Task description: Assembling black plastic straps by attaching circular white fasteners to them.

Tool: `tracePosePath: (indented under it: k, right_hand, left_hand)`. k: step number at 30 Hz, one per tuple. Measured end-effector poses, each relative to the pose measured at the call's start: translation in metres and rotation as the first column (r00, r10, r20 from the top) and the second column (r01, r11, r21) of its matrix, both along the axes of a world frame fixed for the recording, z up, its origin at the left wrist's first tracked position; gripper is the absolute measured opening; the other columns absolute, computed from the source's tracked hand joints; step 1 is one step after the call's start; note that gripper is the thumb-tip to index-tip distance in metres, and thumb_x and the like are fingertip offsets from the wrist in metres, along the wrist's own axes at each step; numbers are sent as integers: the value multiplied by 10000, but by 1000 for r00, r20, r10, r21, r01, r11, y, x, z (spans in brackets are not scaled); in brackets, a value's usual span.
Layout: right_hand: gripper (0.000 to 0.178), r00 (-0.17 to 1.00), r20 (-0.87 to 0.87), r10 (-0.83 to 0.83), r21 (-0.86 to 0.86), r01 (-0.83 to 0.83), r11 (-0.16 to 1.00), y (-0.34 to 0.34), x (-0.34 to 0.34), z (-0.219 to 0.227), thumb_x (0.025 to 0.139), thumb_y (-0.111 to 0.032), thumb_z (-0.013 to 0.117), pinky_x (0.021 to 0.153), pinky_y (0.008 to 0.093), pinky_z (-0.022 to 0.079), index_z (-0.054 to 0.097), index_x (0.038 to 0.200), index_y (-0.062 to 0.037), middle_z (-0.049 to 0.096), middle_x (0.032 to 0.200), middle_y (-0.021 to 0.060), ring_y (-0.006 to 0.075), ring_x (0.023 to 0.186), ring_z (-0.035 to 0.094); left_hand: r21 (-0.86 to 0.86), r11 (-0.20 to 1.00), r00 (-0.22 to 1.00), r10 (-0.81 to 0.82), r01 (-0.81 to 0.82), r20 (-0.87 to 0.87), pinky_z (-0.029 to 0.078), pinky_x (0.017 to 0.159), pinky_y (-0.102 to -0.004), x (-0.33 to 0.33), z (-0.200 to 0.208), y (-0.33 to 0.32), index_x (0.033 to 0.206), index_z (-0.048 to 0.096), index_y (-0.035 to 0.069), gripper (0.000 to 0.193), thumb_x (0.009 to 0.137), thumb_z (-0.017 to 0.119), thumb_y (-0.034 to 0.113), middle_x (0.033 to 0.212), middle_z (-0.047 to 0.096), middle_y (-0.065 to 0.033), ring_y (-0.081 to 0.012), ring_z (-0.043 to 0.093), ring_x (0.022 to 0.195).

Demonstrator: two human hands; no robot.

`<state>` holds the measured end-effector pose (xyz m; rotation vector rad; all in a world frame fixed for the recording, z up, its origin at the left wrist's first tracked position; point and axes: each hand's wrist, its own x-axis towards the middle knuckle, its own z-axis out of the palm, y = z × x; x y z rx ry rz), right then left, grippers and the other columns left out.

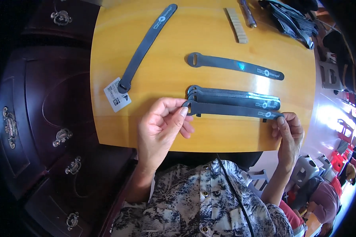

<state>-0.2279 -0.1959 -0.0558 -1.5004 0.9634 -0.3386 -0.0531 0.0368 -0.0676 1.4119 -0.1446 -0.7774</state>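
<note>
A dark grey storage strap (229, 110) stretches between my two hands near the table's front edge. My left hand (166, 122) pinches its slotted, rounded end between thumb and fingers. At its plain tip, my right hand (288, 130) grips with thumb and fingertips. Just behind it lies a stack of similar straps (229, 96), slightly fanned at their slotted ends. Farther back a single strap (237, 65) rests flat. Another strap (148, 43) lies slanted at the left, with a white tag (116, 94) at its slotted end.
A tan ridged strip (236, 25) and a dark pen-like stick (248, 14) lie at the back right. Beside them is a pile of black straps (290, 23). Dark wooden drawers (59, 98) border the table's left. Stools (306, 170) and a seated person (322, 199) are at the right.
</note>
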Motion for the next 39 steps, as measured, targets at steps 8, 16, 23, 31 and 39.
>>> tracePosePath:
  k: [8,16,23,31,39]
  right_hand:
    - [131,999,25,-29,23,28,999,-3,2,-1,902,-178,648,485,184,360,592,870,-64,584,700,-1,55,558,500]
    - [167,999,17,-44,31,43,999,-5,2,-3,901,-207,657,455,177,337,576,840,-74,562,666,-13,39,511,470]
    - [167,998,9,-59,22,58,998,-5,2,-5,900,-206,660,422,163,315,575,838,-76,548,650,-26,32,490,457]
    - [161,998,26,-63,22,63,998,-5,4,-6,903,-196,655,399,165,302,577,838,-71,543,643,-24,29,477,451]
    - [149,997,24,-71,14,71,997,-5,5,-6,910,-179,644,397,166,301,579,831,-71,534,635,-28,23,469,436]
  left_hand:
    - [57,998,996,30,-34,79,509,500,-240,-2,-3,-7,995,500,-31,134,911,587,28,787,649,-141,-151,636,592]
    - [127,991,997,19,-28,76,494,478,-229,-2,2,-10,983,509,-41,127,911,587,28,754,640,-132,-145,622,558]
    - [137,990,998,10,-18,56,487,472,-223,-2,0,-13,985,510,-42,128,911,586,28,747,637,-126,-141,619,553]
    - [152,988,997,8,-19,74,482,467,-215,-1,0,-14,990,512,-34,113,913,577,17,747,628,-111,-126,613,557]
    - [162,987,998,-1,-9,62,494,488,-210,-1,2,-14,987,518,-22,102,910,579,3,753,619,-87,-98,608,595]
